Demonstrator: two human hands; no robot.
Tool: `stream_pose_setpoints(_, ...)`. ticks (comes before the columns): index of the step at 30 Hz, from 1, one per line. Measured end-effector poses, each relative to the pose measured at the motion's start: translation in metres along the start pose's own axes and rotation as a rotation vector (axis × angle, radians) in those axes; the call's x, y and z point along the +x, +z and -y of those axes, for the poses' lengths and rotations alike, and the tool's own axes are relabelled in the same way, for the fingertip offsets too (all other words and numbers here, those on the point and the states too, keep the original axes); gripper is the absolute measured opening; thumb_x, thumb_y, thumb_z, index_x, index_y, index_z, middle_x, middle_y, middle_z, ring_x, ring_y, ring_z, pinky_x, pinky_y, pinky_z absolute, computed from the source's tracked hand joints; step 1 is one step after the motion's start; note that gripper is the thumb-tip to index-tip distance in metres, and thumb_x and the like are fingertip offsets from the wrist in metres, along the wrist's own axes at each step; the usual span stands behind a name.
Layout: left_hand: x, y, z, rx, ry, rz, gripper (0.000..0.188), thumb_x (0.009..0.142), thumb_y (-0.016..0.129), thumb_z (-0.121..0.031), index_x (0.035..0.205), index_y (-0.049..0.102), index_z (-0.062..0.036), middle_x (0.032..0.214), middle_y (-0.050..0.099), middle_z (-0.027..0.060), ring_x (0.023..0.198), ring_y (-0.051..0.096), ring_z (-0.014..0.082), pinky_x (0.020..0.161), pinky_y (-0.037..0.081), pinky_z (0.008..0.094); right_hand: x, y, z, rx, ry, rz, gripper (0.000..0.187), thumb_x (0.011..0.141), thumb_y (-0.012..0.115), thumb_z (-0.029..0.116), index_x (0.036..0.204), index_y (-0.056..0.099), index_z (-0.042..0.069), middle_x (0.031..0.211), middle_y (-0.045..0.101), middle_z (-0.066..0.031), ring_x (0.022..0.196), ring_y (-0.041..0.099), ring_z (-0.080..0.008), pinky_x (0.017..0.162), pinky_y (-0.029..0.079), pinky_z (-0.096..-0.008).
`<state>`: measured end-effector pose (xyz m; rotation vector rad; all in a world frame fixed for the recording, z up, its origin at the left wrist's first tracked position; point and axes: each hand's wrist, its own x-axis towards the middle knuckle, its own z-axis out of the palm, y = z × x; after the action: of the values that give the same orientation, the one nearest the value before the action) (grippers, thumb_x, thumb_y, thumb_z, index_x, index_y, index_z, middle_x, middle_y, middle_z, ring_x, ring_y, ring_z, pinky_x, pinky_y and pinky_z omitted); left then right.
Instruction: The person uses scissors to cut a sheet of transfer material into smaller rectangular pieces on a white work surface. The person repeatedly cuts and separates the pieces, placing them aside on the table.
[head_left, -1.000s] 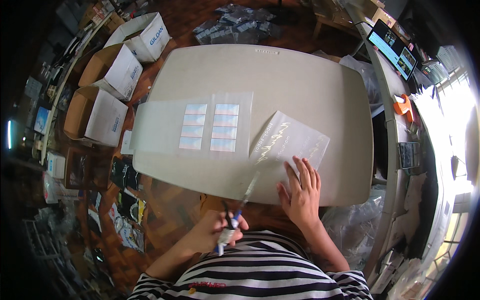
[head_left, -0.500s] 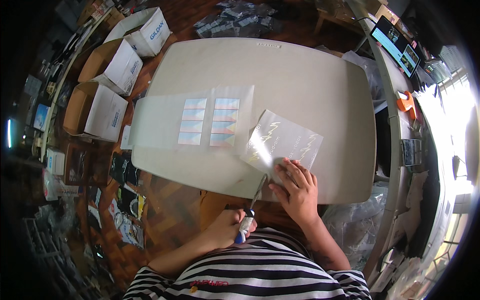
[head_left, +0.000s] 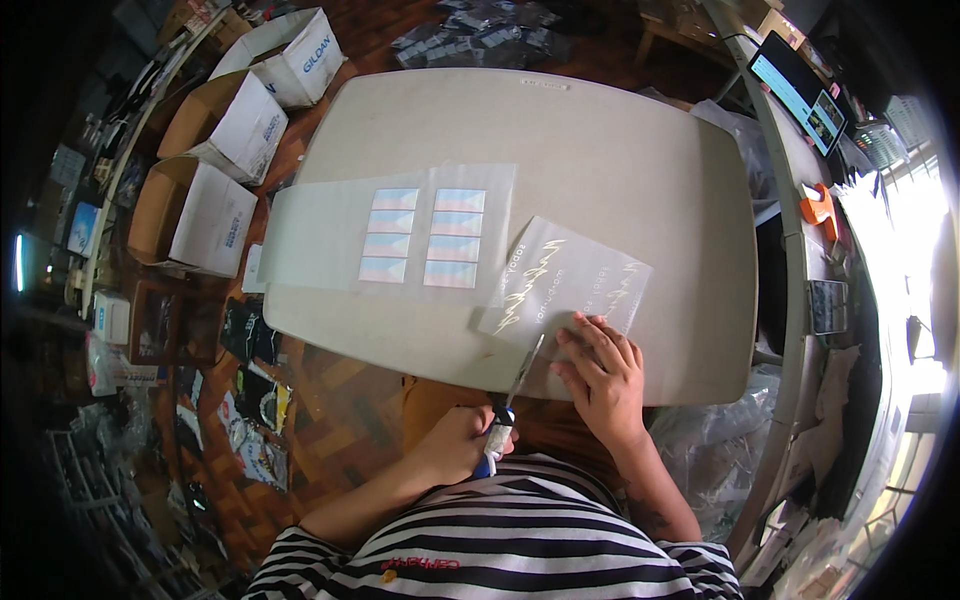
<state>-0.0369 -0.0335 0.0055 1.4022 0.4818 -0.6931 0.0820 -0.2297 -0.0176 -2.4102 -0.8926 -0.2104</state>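
My left hand is closed round the taped blue-and-white handle of a pair of scissors, close to my striped shirt. The blades point up and away, their tips at the near edge of a translucent sheet with gold and white lettering. On that sheet's near right corner my right hand lies with fingers outstretched, pressing it to the pale table. Left of it lies a larger translucent sheet, bearing two columns of small pink-and-blue rectangles.
Open cardboard boxes stand on the floor beyond the table's left side. Along the right runs a side bench with a tablet, an orange tool and a phone. Clear plastic bags lie below the table's right corner.
The scissors have shifted slightly right and up, nearer my right hand. My right hand stays on the lettered sheet, moved a little right. The glare on the sheet has faded.
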Motion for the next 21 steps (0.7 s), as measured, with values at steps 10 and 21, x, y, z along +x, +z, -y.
stream_pose_setpoints(10, 0.002, 0.002, 0.008, 0.075, 0.110, 0.037, 0.020, 0.096, 0.056, -0.012, 0.080, 0.059, 0.0004, 0.067, 0.058, 0.0039, 0.059, 0.058, 0.0115, 0.056, 0.048, 0.0275, -0.004, 0.000, -0.004, -0.019, -0.028, 0.094, 0.043, 0.086, 0.071, 0.031, 0.126, 0.066, 0.018, 0.143, 0.052, -0.0102, 0.130, 0.050, -0.0307, 0.103, 0.039, -0.0451)
stream_pose_setpoints(21, -0.001, 0.005, -0.001, 0.141, 0.117, -0.039, 0.018, 0.093, 0.060, -0.011, 0.077, 0.060, -0.0006, 0.064, 0.059, 0.0048, 0.055, 0.056, 0.0130, 0.055, 0.044, 0.0304, -0.010, 0.003, 0.009, -0.079, -0.043, 0.149, 0.042, 0.087, 0.068, 0.037, 0.125, 0.065, 0.020, 0.154, 0.036, -0.0177, 0.142, 0.034, -0.0415, 0.111, 0.032, -0.0545)
